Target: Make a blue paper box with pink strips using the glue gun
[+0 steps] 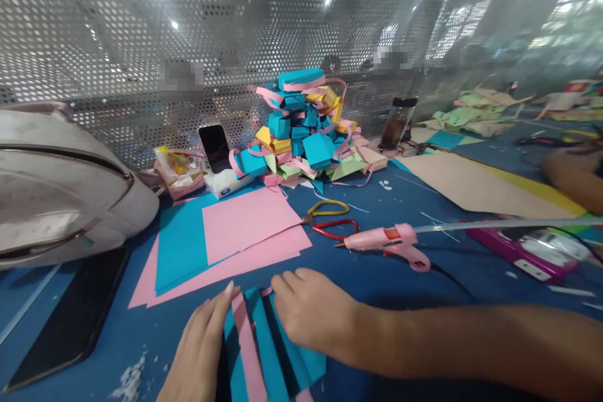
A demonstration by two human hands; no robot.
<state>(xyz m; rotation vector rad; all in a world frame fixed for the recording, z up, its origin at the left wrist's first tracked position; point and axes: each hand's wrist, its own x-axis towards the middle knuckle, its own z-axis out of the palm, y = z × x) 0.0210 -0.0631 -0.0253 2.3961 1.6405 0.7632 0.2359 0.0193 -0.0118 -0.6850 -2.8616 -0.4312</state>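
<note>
A folded blue paper piece (264, 342) with a pink paper strip (248, 345) along it lies at the table's front edge. My left hand (200, 345) rests along its left side, fingers stretched out and a fingertip touching the strip's far end. At the far right part of the piece, my right hand (315, 308) is closed, its curled fingers pressed on the blue paper; a small pink end shows beside them. Beyond lie pink sheets (254, 220) and blue sheets (179, 245), scissors (330, 220) with yellow and red handles, and a pink glue gun (386, 240).
A pile of blue, yellow and pink paper boxes (301, 132) stands at the back. On the left are a white bag (70, 195) and a dark tablet-like slab (70, 320). Right hold a purple case (527, 251), beige sheet (475, 182) and another person's hand (572, 169).
</note>
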